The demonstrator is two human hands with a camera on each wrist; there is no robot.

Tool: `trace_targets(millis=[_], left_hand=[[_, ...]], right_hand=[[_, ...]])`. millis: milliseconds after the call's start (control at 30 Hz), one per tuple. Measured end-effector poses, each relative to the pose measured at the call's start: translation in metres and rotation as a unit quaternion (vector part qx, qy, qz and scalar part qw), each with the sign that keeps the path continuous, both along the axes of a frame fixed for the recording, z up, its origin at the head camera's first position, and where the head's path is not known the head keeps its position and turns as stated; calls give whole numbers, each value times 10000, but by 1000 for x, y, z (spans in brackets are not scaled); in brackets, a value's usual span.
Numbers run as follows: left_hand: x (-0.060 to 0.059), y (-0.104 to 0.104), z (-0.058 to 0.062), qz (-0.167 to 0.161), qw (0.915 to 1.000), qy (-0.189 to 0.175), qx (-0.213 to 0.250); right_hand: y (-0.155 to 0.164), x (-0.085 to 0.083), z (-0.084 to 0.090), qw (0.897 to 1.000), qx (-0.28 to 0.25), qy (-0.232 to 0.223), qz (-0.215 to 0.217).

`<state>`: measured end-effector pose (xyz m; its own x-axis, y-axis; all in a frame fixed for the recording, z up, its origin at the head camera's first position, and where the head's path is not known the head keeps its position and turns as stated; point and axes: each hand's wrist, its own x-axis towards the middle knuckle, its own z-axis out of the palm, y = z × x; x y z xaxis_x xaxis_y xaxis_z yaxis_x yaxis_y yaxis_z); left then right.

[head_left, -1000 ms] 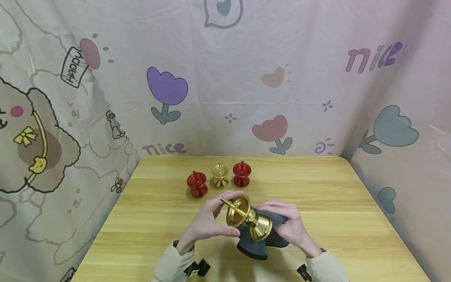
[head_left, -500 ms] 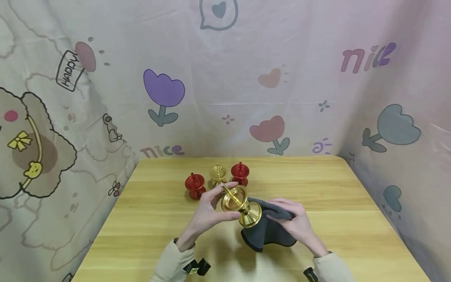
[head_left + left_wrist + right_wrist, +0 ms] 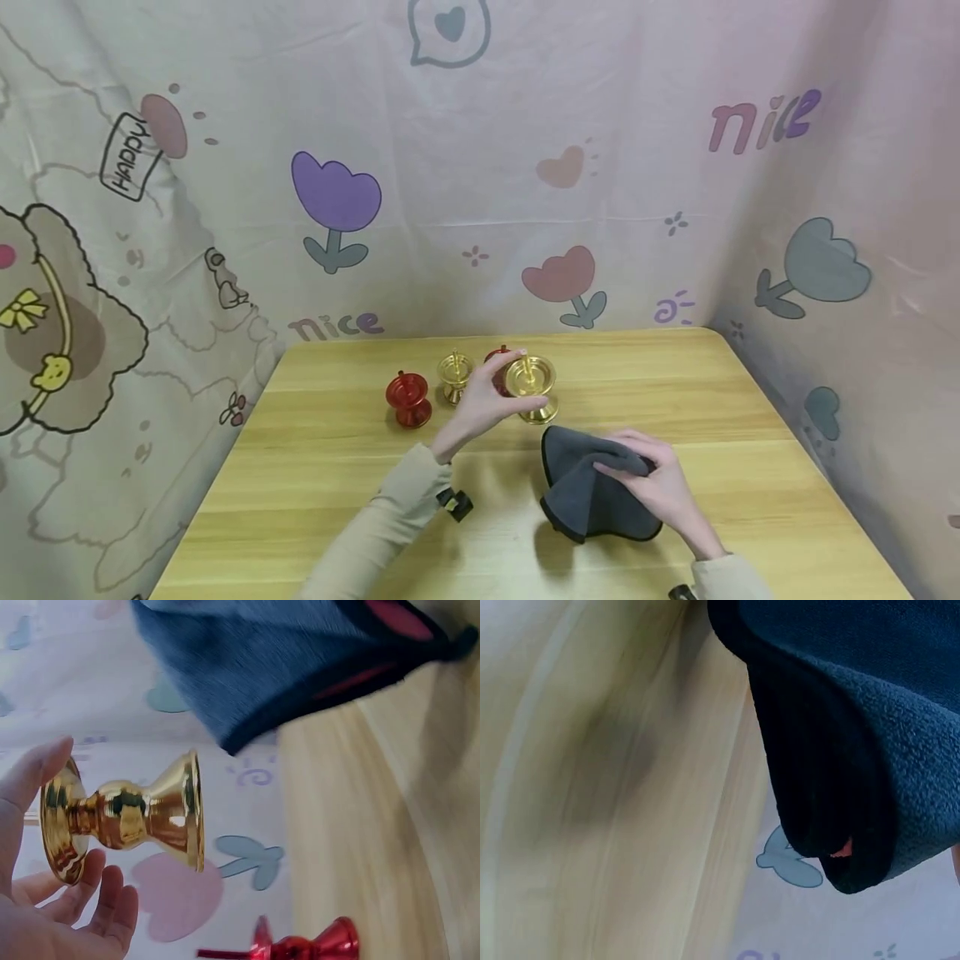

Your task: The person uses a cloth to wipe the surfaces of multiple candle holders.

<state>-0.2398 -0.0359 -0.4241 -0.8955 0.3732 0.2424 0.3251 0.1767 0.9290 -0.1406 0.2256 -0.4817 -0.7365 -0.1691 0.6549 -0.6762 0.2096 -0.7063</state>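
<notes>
Gold candle holder [image 3: 530,385] stands upright at the far middle of the wooden table [image 3: 315,483], at the right end of a row of small stands, with the left hand [image 3: 480,404] curled around its cup, thumb on one side and fingertips on the other; the left wrist view shows the same hold, the shiny waisted stem and flared foot [image 3: 127,814] sticking out past the fingers [image 3: 105,896]. Just behind that hand sits a red holder [image 3: 497,367], mostly hidden, then a smaller gold one [image 3: 453,377] and another red one [image 3: 407,400] further left. Nearer the person, the right hand [image 3: 652,479] grasps a bunched dark grey cloth [image 3: 581,487] lying on the table, well apart from the gold piece; the right wrist view shows only its fleecy fold [image 3: 840,750]. Behind the table hangs a pale printed curtain [image 3: 600,125] with tulips and hearts, reading "nice" [image 3: 335,327] low down, "nice" [image 3: 763,123] again at upper right, and "HAPPY" [image 3: 125,158] in a tag at left.
</notes>
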Motion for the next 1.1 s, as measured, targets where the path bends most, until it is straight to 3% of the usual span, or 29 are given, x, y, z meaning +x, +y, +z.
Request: trace_targets(millis=[200,533,733,1100], left_hand=[[-29,37,-19,205,9977,267,-580],[-56,80,-56,186,9892,378,-1404],[-64,88,-69,310,9874,261,-1530],[-68,94,-77,411,9891,-155,-1403]], right_hand=[[7,6,-2,9999,59,-98,-95],[12,14,-2,9984,188,-424,-337],[12,16,-2,9974,180,-524,-456],[11,16,-3,9983,61,-454,-358]])
